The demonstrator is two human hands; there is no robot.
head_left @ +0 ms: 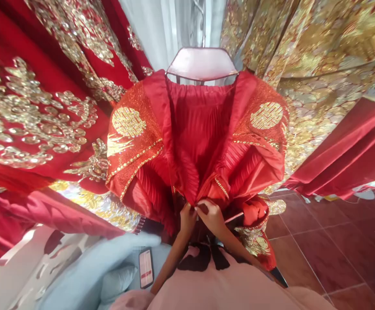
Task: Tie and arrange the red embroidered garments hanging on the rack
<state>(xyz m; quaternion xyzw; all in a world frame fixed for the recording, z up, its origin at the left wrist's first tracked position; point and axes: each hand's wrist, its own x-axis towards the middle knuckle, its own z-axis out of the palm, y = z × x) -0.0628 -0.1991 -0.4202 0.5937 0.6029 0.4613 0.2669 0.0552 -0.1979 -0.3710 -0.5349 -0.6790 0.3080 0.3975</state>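
Note:
A red garment (pixel 200 116) with gold round emblems and gold bead trim hangs in front of me from a pale, wide hanger (pixel 202 62). My left hand (pixel 188 216) and my right hand (pixel 210 215) meet at the lower middle of its front opening. Both have their fingers closed in a pinch at the garment's edge, the tips nearly touching. Whatever fastening may lie between the fingertips is too small to make out. The pleated red lining shows inside the opening.
Red cloth with gold sequins (pixel 38 107) hangs at the left, gold patterned fabric (pixel 323 64) at the right. A phone (pixel 146 268) lies on a light blue seat (pixel 77 275) at the lower left. Red floor tiles (pixel 336 232) show at the right.

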